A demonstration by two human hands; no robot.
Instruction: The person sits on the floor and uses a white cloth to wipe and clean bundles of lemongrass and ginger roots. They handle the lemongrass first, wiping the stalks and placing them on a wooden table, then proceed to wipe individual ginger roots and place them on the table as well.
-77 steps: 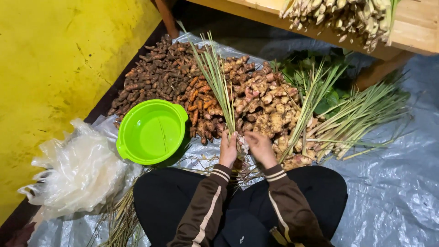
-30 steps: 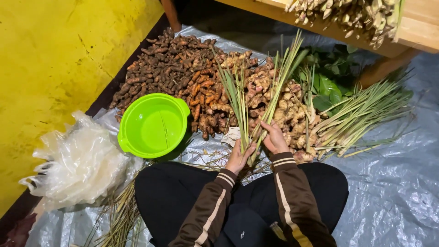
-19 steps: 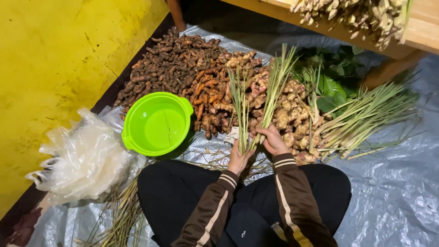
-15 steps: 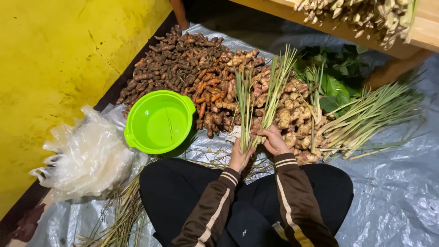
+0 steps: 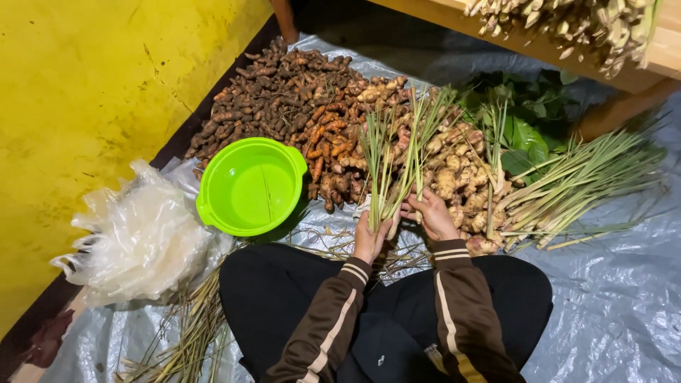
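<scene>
I sit cross-legged on a grey plastic sheet (image 5: 617,312). My left hand (image 5: 369,237) grips the pale base of a small bundle of lemongrass stalks (image 5: 389,159), which stands nearly upright over the root pile. My right hand (image 5: 429,213) is closed around further stalks at the same base, touching the bundle from the right. Both sleeves are dark brown with cream stripes. Behind the bundle lie brown and orange turmeric roots (image 5: 284,99) and pale ginger (image 5: 454,170).
A bright green plastic bowl (image 5: 250,186) sits left of my hands. Crumpled clear plastic bags (image 5: 138,237) lie further left by the yellow wall (image 5: 85,92). Loose lemongrass (image 5: 582,181) fans out right, green leaves (image 5: 525,124) behind it, trimmings (image 5: 191,333) by my left knee, a wooden bench (image 5: 567,42) above.
My right hand brought a second stalk bunch in from the right and joined it to the bundle in my left hand; the bundle now stands more upright.
</scene>
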